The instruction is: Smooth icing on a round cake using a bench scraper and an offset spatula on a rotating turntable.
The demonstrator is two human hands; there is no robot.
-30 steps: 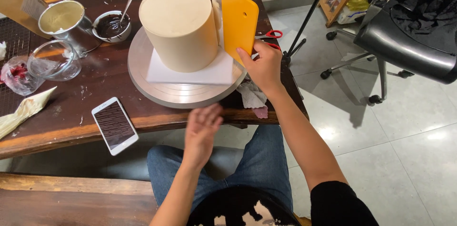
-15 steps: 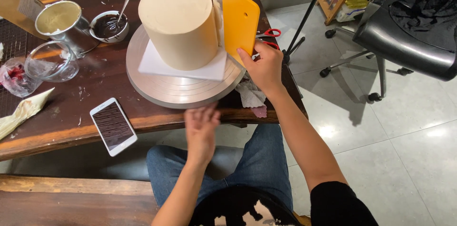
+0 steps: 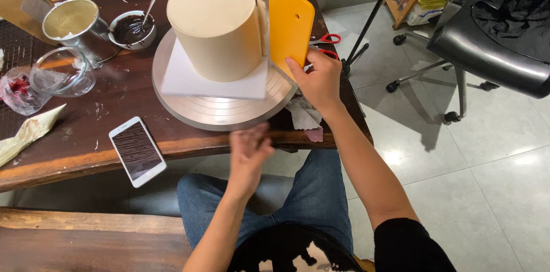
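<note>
Pressing orange scraper (image 3: 291, 20) against cake (image 3: 216, 23), right hand (image 3: 318, 80) below

Your work surface is a dark wooden table (image 3: 86, 134) with a live edge. Directly on it you have a round metal turntable (image 3: 223, 113), a white smartphone (image 3: 137, 150) near the front edge, a clear glass bowl (image 3: 62, 73), a metal cup (image 3: 71, 20), a small bowl of dark sauce (image 3: 133, 28), and red-handled scissors (image 3: 325, 44) at the right edge.
</note>
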